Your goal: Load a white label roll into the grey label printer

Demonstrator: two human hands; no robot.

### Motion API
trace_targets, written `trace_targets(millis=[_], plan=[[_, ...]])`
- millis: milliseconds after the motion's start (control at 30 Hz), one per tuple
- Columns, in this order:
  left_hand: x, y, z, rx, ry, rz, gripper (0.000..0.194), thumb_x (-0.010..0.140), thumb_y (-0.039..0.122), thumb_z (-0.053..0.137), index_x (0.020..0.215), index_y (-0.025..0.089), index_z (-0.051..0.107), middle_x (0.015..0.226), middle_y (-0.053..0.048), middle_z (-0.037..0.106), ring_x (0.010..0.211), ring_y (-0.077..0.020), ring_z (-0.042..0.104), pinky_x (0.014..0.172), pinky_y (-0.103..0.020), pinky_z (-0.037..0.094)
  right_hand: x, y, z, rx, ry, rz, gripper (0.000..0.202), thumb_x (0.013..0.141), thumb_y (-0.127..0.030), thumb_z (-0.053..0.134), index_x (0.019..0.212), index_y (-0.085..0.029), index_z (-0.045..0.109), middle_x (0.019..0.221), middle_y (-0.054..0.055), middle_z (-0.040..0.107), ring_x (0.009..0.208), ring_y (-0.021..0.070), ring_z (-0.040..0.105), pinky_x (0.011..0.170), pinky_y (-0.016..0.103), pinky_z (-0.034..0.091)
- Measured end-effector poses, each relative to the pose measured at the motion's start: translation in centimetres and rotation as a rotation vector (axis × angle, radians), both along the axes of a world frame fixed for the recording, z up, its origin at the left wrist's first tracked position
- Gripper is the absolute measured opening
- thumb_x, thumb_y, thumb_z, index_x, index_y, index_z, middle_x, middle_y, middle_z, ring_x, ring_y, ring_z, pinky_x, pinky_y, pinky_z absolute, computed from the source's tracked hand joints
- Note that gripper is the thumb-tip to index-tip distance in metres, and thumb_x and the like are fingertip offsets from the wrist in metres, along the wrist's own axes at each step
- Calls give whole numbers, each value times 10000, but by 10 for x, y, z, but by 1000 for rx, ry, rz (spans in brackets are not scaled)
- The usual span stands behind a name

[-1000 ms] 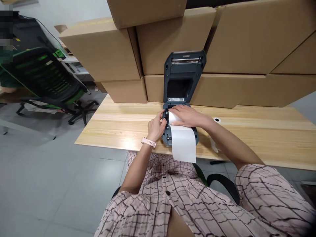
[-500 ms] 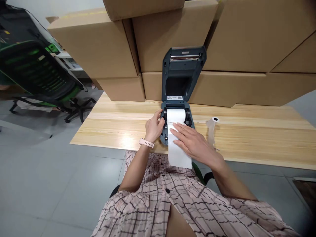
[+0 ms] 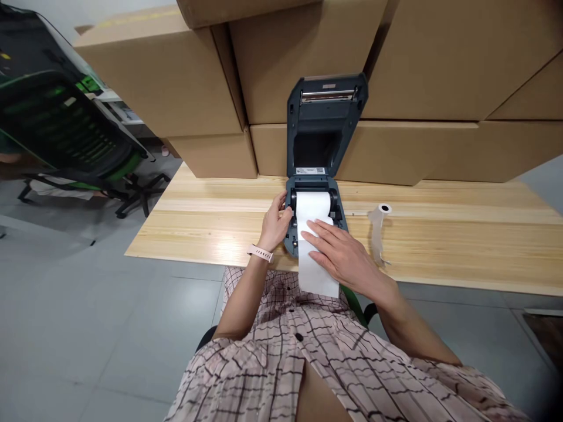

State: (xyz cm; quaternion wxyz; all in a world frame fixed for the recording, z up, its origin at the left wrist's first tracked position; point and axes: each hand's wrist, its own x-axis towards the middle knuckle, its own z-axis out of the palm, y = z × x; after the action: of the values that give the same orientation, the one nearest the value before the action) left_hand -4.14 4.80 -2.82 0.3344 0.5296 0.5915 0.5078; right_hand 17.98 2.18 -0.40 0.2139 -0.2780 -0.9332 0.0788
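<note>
A dark grey label printer (image 3: 290,240) stands on the table with its lid (image 3: 325,126) raised. Inside it sits a white label roll (image 3: 312,202), and a strip of label paper (image 3: 317,275) runs from it over the front and past the table edge. My right hand (image 3: 336,252) lies flat on this strip, fingers stretched and a little apart. At the printer's left side, my left hand (image 3: 276,224) holds the housing, thumb on the inner rim and fingers along the outside.
To the right of the printer, a small paper core (image 3: 385,209) with a trailing backing strip (image 3: 377,237) stands on the wooden table (image 3: 461,234). Stacked cardboard boxes (image 3: 422,64) line the table's back. A black and green office chair (image 3: 74,129) is at the left.
The paper between the roll and my right hand now bulges slightly, where a fold line showed before. Both hands keep nearly the same place; the view has shifted a little.
</note>
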Motion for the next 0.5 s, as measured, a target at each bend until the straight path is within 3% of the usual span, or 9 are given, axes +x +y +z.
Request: trace_targets(millis=[200,333,433,500], plan=[[-2,2,2,10,-3,-15,542,990,252,468,1528,191,499,1609,-135,575,1424,-212,602,1211,-404,467,1,-1,3,-21,24,-5,436,1111,-355,472,1518,-270,606,1616,89,563,1531,288,516,1230,586,504],[4,-11,10,-40,54,29,596,1007,316,501,1587,191,437,1638,-171,533,1453,-282,575,1201,-478,474,-5,-5,0,-23,29,-25,436,1108,-367,478,1498,-244,627,1608,101,569,1529,298,517,1239,585,496],[14,-36,14,-10,65,-5,700,1005,390,567,1648,234,339,1730,-143,407,1586,-300,424,1309,-508,346,-2,-8,0,-85,82,-34,429,1097,-384,500,1491,-283,637,1597,80,585,1527,295,520,1234,606,496],[21,-53,14,1,40,-46,801,984,441,624,1675,238,273,1783,-130,298,1661,-298,278,1373,-495,217,8,-4,11,-195,129,23,407,1083,-396,530,1463,-338,663,1547,43,637,1479,292,576,1217,613,517]])
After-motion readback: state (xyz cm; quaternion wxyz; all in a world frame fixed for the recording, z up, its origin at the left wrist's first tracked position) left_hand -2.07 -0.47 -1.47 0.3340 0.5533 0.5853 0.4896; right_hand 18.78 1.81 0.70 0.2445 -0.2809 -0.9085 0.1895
